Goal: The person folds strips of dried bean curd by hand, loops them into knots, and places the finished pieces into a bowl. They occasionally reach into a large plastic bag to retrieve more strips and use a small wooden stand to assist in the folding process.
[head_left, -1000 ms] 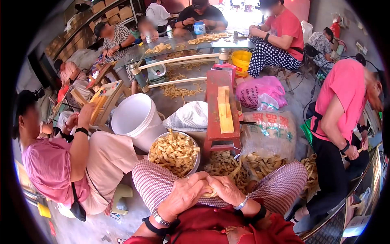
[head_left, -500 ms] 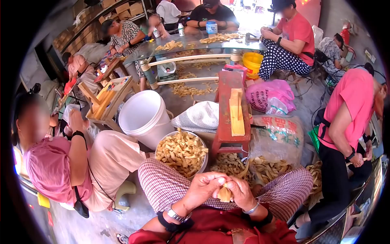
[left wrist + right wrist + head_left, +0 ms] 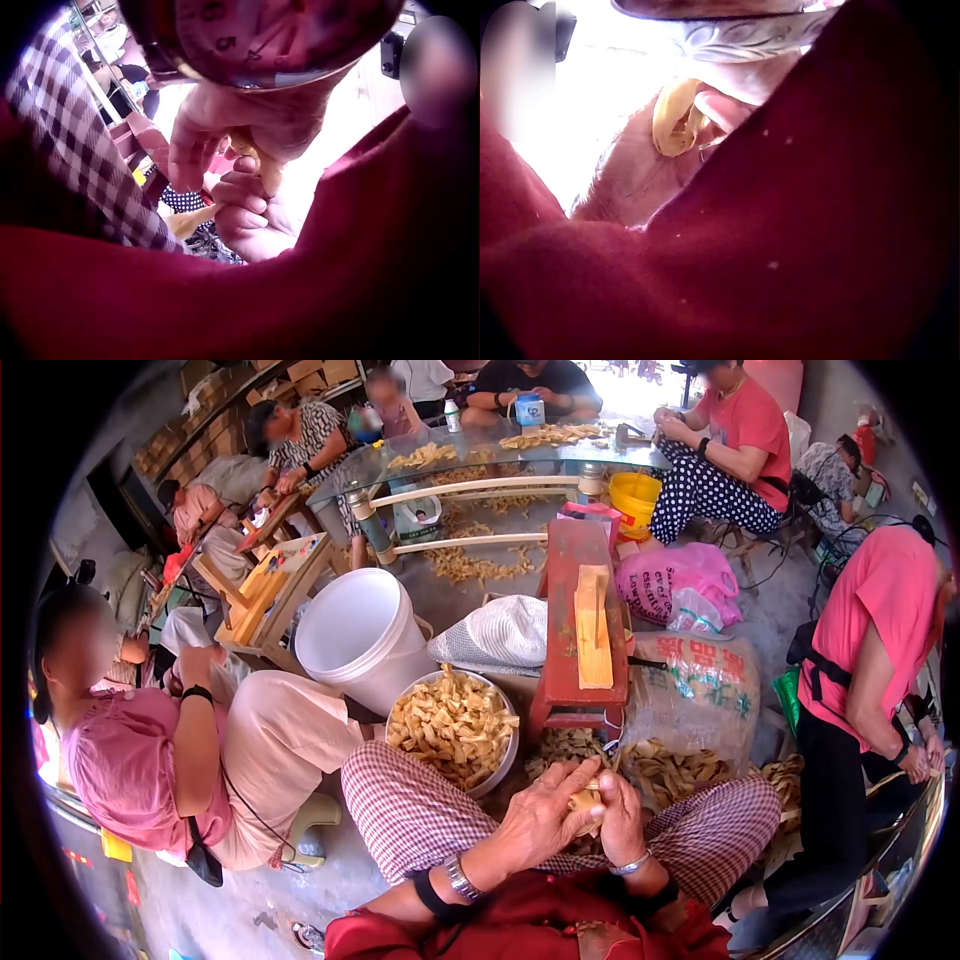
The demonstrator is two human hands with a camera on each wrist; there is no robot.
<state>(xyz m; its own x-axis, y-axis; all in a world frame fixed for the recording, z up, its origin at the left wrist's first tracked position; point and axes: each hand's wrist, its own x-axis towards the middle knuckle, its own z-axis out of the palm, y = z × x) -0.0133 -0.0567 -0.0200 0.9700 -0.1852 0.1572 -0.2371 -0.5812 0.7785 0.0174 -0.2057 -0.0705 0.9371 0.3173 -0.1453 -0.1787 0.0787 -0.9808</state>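
Observation:
Over the lap, both hands work on one pale yellow strip (image 3: 588,800), wound into a small bundle. The left hand (image 3: 538,818), with a metal watch at its wrist, holds the bundle between thumb and fingers. Against its other side, the right hand (image 3: 622,822), wearing a silver bracelet, grips with curled fingers. A yellow loop (image 3: 660,124) of the strip lies against the left palm in the right wrist view. A loose tail (image 3: 191,223) sticks out past the right fingers in the left wrist view. The fingers hide much of the bundle.
A basin (image 3: 513,745) heaped with similar yellow bundles stands before the knees, beside a white bucket (image 3: 350,630). Ahead is a red bench (image 3: 560,620) bearing a wooden block (image 3: 594,645). Loose strips (image 3: 680,772) lie by a clear sack (image 3: 690,690). Several people sit around.
Both hands have shifted forward and right in the head view, and the left fingers now reach farther forward. The bundle's flared end, pointing down half a second ago, no longer shows there.

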